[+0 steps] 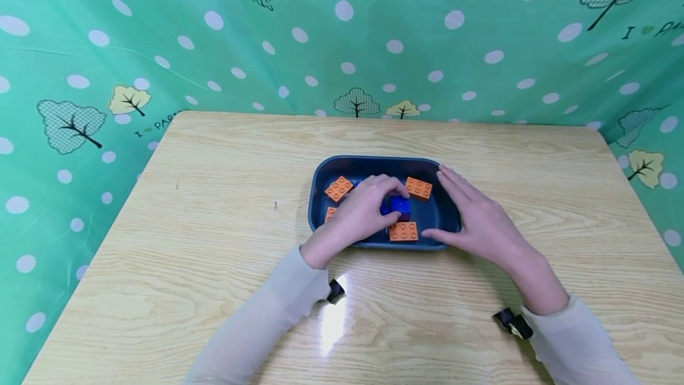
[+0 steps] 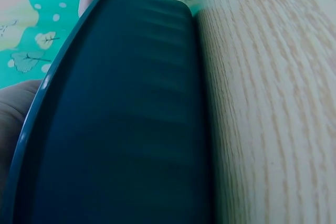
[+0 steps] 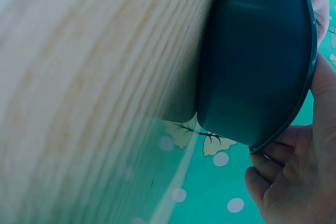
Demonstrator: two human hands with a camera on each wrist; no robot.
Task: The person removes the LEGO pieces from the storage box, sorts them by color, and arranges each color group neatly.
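A dark blue plastic bin (image 1: 369, 162) stands on the wooden table with toy building bricks inside. My left hand (image 1: 366, 207) reaches over its front wall, thumb and forefinger pinching a blue brick (image 1: 400, 207). At the bin's right end is my right hand (image 1: 483, 224), its thumb over the front rim and its fingers along the far right corner. The right wrist view shows that hand's bent fingers (image 3: 270, 169) against the bin's rim. Orange bricks lie around the blue one: one in front (image 1: 403, 232), one behind (image 1: 419, 188), one at left (image 1: 339, 189). Other blue pieces are mostly hidden under my left hand.
The light wooden table (image 1: 224, 195) extends on all sides of the bin. A green dotted cloth (image 1: 299, 34) with trees and lettering hangs behind and beside it. Black wrist devices (image 1: 335, 292) show at both sleeves.
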